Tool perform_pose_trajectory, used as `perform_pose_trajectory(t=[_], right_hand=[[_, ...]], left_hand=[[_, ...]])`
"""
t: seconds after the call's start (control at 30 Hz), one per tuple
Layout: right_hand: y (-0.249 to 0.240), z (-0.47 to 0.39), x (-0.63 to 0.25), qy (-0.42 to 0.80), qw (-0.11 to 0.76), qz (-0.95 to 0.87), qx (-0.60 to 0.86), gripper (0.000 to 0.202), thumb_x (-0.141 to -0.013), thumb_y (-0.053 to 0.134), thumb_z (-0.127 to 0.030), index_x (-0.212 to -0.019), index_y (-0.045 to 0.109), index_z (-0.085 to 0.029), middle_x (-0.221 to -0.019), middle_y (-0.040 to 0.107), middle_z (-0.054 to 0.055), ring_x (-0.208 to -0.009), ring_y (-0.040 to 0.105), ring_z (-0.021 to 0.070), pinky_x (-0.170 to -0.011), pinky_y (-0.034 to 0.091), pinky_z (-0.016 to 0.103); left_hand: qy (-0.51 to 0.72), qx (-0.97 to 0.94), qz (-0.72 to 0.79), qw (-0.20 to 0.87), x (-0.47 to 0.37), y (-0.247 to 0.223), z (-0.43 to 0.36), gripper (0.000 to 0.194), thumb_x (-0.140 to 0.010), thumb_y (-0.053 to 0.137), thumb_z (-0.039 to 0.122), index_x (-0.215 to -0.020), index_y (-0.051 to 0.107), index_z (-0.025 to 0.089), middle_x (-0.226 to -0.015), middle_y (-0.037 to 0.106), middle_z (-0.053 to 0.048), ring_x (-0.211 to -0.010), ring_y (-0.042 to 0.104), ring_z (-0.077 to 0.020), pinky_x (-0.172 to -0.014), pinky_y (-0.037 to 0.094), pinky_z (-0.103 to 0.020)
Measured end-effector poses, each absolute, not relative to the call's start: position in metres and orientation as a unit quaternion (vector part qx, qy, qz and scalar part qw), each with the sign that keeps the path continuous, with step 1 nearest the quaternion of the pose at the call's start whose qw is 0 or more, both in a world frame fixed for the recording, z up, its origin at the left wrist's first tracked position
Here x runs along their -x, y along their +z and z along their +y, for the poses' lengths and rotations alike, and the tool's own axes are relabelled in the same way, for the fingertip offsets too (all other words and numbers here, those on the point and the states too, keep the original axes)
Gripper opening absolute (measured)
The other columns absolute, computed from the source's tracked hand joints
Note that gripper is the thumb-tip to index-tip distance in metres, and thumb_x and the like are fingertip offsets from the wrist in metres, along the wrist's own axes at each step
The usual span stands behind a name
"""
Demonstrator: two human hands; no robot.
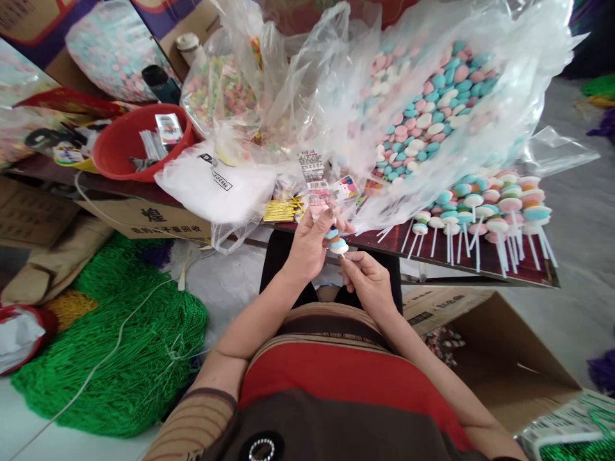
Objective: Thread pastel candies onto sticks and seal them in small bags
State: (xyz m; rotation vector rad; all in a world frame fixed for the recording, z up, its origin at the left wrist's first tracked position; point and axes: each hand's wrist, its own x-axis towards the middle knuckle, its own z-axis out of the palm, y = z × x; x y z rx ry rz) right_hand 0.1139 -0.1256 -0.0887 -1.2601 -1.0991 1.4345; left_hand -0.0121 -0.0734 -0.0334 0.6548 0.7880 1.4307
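Observation:
My left hand point(308, 246) is closed around a candy skewer point(339, 246), a stack of blue, white and orange pieces on a thin stick. A clear printed wrapper point(314, 179) rises above the fingers of this hand; how far it covers the skewer I cannot tell. Below the candy, my right hand point(369, 280) pinches the stick between thumb and fingers. Just beyond my hands, yellow twist ties point(283, 210) and a printed card point(346, 187) lie on the dark red table point(394, 242). Many finished-looking candy skewers point(490, 208) lie at the table's right end, sticks toward me.
A big clear bag of pastel candies point(427, 109) covers the table's back right. Left of it are a bag of gummy candies point(221, 89), a white plastic bag point(216, 186) and a red basin point(108, 153). Green netting point(120, 346) and an open carton point(504, 358) flank me below.

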Motion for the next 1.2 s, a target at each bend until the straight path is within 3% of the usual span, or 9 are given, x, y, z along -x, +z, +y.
perform_pose_trajectory(t=[0.17,0.33,0.43,0.57,0.73,0.9,1.03,1.2], right_hand=[[-0.085,-0.127,-0.115,0.581,0.465,-0.446,0.497,0.036,-0.092,0.064,-0.059,-0.095,0.067,-0.024,-0.053,0.053,-0.008,-0.043,0.046,0.0093,-0.047,0.04,0.024],[-0.088,-0.125,-0.122,0.606,0.452,-0.464,0.462,0.037,-0.094,0.062,-0.059,-0.092,0.068,-0.023,-0.051,0.053,-0.008,-0.044,0.047,0.0096,-0.049,0.04,0.025],[-0.092,-0.125,-0.124,0.602,0.444,-0.471,0.468,0.035,-0.094,0.062,-0.056,-0.091,0.068,-0.022,-0.051,0.053,-0.007,-0.045,0.047,0.0097,-0.051,0.041,0.025],[-0.095,-0.124,-0.123,0.593,0.462,-0.453,0.48,0.031,-0.094,0.063,-0.053,-0.098,0.067,-0.023,-0.053,0.053,-0.008,-0.05,0.051,0.011,-0.055,0.045,0.026],[-0.093,-0.121,-0.121,0.563,0.475,-0.445,0.509,0.029,-0.088,0.071,-0.051,-0.093,0.067,-0.022,-0.064,0.063,-0.004,-0.052,0.051,0.0099,-0.053,0.044,0.024],[-0.088,-0.122,-0.114,0.567,0.47,-0.442,0.513,0.036,-0.092,0.063,-0.058,-0.087,0.067,-0.022,-0.047,0.049,-0.008,-0.045,0.048,0.0105,-0.053,0.044,0.025],[-0.087,-0.123,-0.109,0.592,0.463,-0.435,0.495,0.04,-0.093,0.062,-0.061,-0.083,0.065,-0.023,-0.044,0.047,-0.008,-0.045,0.05,0.011,-0.053,0.044,0.024],[-0.086,-0.121,-0.111,0.593,0.458,-0.45,0.486,0.035,-0.09,0.067,-0.058,-0.096,0.067,-0.024,-0.055,0.055,-0.008,-0.05,0.052,0.0103,-0.055,0.046,0.025]], left_hand=[[0.607,-0.269,0.333,0.67,0.015,-0.034,-0.079,0.042,-0.074,0.086,0.052,-0.098,0.066,0.024,-0.083,0.071,0.001,-0.088,0.074,-0.0173,-0.074,0.056,-0.028],[0.631,-0.277,0.257,0.677,0.038,-0.019,-0.063,0.062,-0.071,0.083,0.066,-0.119,0.068,0.031,-0.111,0.076,-0.004,-0.11,0.074,-0.023,-0.088,0.059,-0.034],[0.648,-0.271,0.286,0.651,0.043,-0.015,-0.055,0.045,-0.079,0.081,0.055,-0.114,0.07,0.029,-0.096,0.077,-0.001,-0.098,0.076,-0.0201,-0.088,0.06,-0.035],[0.661,-0.232,0.366,0.613,0.039,-0.018,-0.053,0.022,-0.084,0.079,0.042,-0.093,0.069,0.025,-0.069,0.066,0.004,-0.073,0.071,-0.0146,-0.077,0.06,-0.032],[0.658,-0.229,0.37,0.614,0.036,-0.024,-0.056,0.027,-0.079,0.083,0.044,-0.092,0.067,0.025,-0.072,0.067,0.003,-0.077,0.072,-0.0168,-0.069,0.059,-0.031],[0.633,-0.265,0.35,0.638,0.022,-0.037,-0.069,0.039,-0.075,0.084,0.054,-0.094,0.066,0.025,-0.086,0.072,0.001,-0.081,0.072,-0.0163,-0.059,0.053,-0.025],[0.62,-0.253,0.342,0.658,0.013,-0.047,-0.08,0.043,-0.073,0.085,0.056,-0.093,0.064,0.025,-0.085,0.071,0.001,-0.077,0.072,-0.0165,-0.049,0.046,-0.022],[0.64,-0.248,0.331,0.648,0.022,-0.046,-0.073,0.041,-0.071,0.088,0.052,-0.085,0.064,0.022,-0.08,0.071,0.001,-0.073,0.071,-0.0144,-0.063,0.054,-0.026]])
